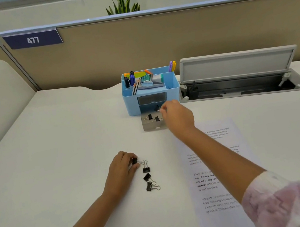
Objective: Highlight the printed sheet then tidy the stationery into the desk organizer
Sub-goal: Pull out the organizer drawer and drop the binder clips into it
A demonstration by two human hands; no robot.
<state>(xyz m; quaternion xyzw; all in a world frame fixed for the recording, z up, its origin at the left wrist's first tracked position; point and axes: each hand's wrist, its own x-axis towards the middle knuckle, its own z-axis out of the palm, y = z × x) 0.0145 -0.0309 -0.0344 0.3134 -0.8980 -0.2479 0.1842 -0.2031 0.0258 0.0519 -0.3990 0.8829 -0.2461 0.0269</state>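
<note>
Black binder clips [147, 176] lay mid-frame; the left hand [121, 169] pinched one for gathering, while the right hand [178, 115] pinched another over the pulled-out drawer [152, 125] of the blue organizer [174, 87], ready for dropping.

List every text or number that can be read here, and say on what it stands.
"477": white digits on the blue sign fixed to the partition.
"Village life is a", "way of living", "around strong", "primary", "air and less stress": on the printed sheet; its other lines are blurred or covered by the right arm.
</note>
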